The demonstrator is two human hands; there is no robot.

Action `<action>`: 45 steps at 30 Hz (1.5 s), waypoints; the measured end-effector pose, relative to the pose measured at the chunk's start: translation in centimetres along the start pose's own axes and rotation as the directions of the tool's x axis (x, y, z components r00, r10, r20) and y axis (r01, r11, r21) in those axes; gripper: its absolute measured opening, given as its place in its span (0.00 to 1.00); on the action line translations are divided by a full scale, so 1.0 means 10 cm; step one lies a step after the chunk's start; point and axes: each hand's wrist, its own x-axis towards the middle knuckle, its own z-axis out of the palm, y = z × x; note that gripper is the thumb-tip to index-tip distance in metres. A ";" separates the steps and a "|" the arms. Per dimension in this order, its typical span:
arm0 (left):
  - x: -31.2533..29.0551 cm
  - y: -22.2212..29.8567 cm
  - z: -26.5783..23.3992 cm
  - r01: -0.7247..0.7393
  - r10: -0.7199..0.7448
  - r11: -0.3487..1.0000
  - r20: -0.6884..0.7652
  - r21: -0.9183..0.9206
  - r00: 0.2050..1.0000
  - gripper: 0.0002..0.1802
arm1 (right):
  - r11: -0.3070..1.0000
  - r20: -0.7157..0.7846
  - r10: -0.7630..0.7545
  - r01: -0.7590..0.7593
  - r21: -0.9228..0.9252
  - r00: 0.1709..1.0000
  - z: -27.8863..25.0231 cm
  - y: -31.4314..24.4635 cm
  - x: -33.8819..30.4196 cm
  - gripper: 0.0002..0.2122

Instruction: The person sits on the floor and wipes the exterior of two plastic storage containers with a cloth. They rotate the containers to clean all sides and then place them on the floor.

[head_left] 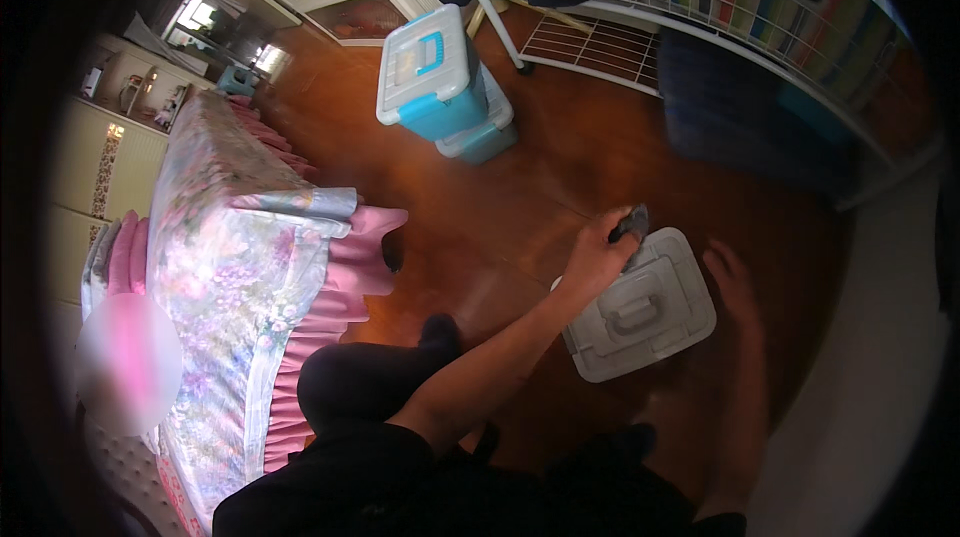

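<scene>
A pale storage box (pixel 640 305) with a flat lid and a raised carrying handle in its middle stands on the floor in front of me. My left hand (pixel 606 249) reaches across to the lid's far left corner. Its fingers are closed around a small dark grey object (pixel 631 224), too unclear to name exactly. Off the box's right side is my right hand (pixel 733 280), fingers stretched out and apart with nothing visible in them. It looks slightly blurred, and whether it touches the box's side I cannot tell.
Two blue boxes with pale lids (pixel 430 67) are stacked farther off on the brown floor (pixel 480 217). A bed with a floral cover (pixel 235 287) and pink ruffle lies left. A white wire rack (pixel 590 52) stands at the back right, and a pale wall (pixel 850 357) runs along the right.
</scene>
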 end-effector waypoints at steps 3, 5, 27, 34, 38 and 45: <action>-0.08 -0.20 -0.12 -0.187 0.198 0.764 0.052 0.617 0.979 0.22 | 0.992 0.165 0.123 -0.128 0.019 0.979 -0.01 0.28 0.10 0.24; -0.15 -0.36 -0.12 -0.244 0.215 0.699 0.127 0.672 0.968 0.25 | 0.917 0.250 0.195 -0.267 0.295 0.948 0.08 0.35 0.03 0.25; -0.12 -0.94 -0.05 -0.397 0.394 0.468 0.216 0.789 0.894 0.20 | 0.996 0.183 0.067 -0.077 0.048 0.981 0.23 0.35 -0.02 0.30; -0.09 -0.70 0.05 -0.408 0.407 0.495 0.210 0.767 0.889 0.21 | 0.981 -0.013 0.005 -0.008 -0.195 1.000 0.39 0.11 -0.16 0.26; -0.03 -0.59 -0.05 -0.414 0.349 0.522 0.256 0.745 0.901 0.22 | 0.997 0.025 0.073 -0.072 -0.042 0.997 0.25 0.02 -0.24 0.25; 0.32 -0.20 0.11 -0.420 0.402 0.785 0.140 0.456 0.905 0.22 | 0.938 0.135 0.232 -0.258 0.231 0.963 -0.02 0.20 -0.46 0.26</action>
